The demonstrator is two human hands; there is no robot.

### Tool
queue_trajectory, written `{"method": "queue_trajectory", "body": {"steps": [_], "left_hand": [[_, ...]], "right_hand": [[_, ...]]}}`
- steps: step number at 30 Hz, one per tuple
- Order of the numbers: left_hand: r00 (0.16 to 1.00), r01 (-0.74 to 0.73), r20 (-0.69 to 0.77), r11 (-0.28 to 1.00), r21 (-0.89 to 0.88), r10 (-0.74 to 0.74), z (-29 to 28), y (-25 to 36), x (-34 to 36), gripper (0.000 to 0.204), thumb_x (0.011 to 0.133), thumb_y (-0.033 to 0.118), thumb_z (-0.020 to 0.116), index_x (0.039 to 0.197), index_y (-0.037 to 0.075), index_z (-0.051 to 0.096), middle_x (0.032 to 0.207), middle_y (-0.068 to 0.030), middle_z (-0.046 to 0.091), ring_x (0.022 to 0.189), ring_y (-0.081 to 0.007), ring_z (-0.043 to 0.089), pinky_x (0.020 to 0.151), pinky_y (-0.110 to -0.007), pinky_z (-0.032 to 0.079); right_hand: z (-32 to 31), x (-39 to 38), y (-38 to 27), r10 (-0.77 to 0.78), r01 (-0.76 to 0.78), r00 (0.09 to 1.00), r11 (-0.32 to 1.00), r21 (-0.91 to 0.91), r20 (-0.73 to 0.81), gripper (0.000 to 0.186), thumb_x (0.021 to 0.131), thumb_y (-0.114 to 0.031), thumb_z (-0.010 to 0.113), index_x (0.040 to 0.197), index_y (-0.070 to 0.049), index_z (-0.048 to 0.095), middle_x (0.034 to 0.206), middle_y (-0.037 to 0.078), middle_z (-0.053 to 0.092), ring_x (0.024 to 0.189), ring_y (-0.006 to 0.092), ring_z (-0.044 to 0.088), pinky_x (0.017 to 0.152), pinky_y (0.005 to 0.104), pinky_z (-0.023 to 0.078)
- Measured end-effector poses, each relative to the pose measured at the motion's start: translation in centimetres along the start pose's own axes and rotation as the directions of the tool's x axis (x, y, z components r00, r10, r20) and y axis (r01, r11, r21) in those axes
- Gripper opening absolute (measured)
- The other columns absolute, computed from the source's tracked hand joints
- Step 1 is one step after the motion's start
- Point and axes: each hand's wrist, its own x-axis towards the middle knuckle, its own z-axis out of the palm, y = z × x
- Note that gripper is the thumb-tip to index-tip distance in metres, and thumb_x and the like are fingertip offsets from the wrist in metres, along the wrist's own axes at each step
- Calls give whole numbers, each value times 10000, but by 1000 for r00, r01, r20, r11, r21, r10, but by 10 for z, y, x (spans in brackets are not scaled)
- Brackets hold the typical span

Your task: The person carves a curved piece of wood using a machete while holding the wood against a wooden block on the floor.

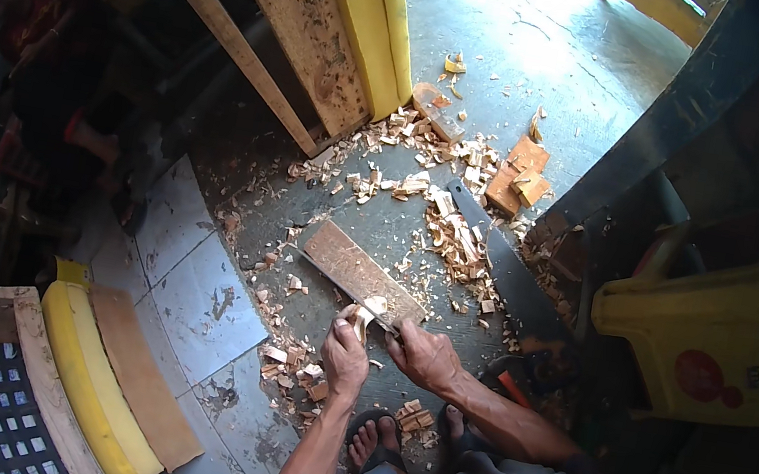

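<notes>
My left hand point(344, 358) is closed around a small pale carved piece of wood point(371, 306), held upright over the near edge of a wooden board point(354, 263). My right hand point(419, 356), at lower right of it, grips a long thin blade point(381, 320) that slants up-left across the piece; its handle is hidden by my fingers. The board lies at a slant on the dark floor point(343, 210), with wood shavings point(458, 251) and offcuts point(517, 175) scattered around it.
A dark saw-like blade point(519, 282) lies at right, beside a yellow plastic stool point(684, 352). Yellow-padded wooden panels point(329, 35) stand at top left. Another person point(65, 121) is in shadow at left. A slatted frame point(25, 317) and foam strip point(87, 368) sit at lower left.
</notes>
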Motion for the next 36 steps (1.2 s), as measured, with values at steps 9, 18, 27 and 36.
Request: {"method": "queue_trajectory", "body": {"steps": [9, 18, 27, 36], "left_hand": [[994, 107, 15, 994, 4, -107, -3, 9, -2, 516, 1082, 306, 284, 1267, -37, 623, 1182, -214, 692, 1092, -323, 662, 947, -396, 498], [994, 105, 8, 994, -14, -105, -5, 8, -2, 488, 1079, 279, 303, 1245, -42, 632, 1176, -242, 685, 1097, -384, 660, 949, -434, 505], [996, 94, 12, 991, -90, -93, -3, 6, -5, 482, 1080, 269, 305, 1244, -49, 627, 1177, -235, 687, 1099, -359, 664, 947, -420, 506], [984, 180, 19, 983, -32, -179, -4, 3, -5, 488, 1077, 276, 299, 1253, -39, 628, 1176, -240, 685, 1098, -378, 660, 945, -433, 505]], "right_hand": [[8, 6, 4, 136, -123, 985, 986, -111, 109, 266, 971, -277, 596, 975, -35, 486, 820, 237, 675, 684, 467, 657, 606, 543, 539], [8, 2, 1, 75, -71, 995, 996, -56, 72, 273, 977, -282, 595, 977, -33, 483, 777, 255, 670, 712, 467, 665, 606, 551, 534], [11, 0, 8, 28, -28, 1000, 999, -46, 9, 252, 972, -263, 603, 980, -38, 489, 832, 249, 680, 697, 441, 674, 582, 519, 545], [12, 5, 3, 78, -65, 993, 988, -138, 91, 239, 980, -260, 583, 969, -40, 492, 797, 249, 676, 698, 450, 673, 583, 521, 548]]}}
